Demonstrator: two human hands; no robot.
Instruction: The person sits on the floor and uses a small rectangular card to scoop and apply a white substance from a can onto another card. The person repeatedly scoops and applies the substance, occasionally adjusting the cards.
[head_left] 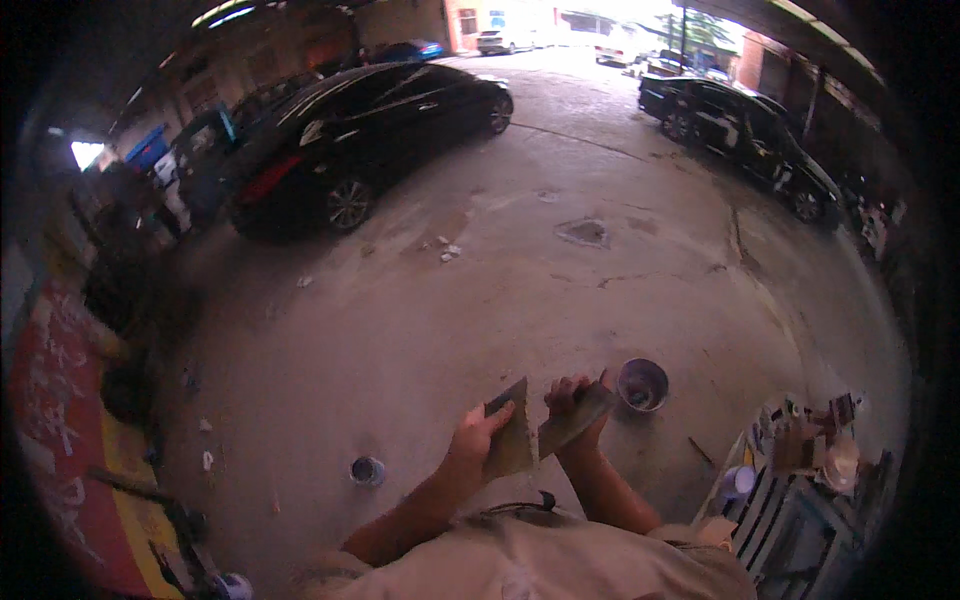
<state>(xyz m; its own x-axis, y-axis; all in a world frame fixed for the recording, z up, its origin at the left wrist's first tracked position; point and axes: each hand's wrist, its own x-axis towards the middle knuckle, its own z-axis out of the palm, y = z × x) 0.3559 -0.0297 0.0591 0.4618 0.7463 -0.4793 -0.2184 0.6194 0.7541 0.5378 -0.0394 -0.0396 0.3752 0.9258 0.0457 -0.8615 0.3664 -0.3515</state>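
My left hand grips a flat, greyish putty board or scraper, held upright in front of my chest. Right beside it, my right hand holds a second flat scraper blade, tilted so its edge meets the first one. Both blades look smeared with grey paste. A small open can with a pale inside stands on the concrete floor just right of my right hand.
A small tin sits on the floor at lower left. A cluttered rack with jars and tools stands at lower right. Black cars are parked at the back left and back right. A red banner lies along the left.
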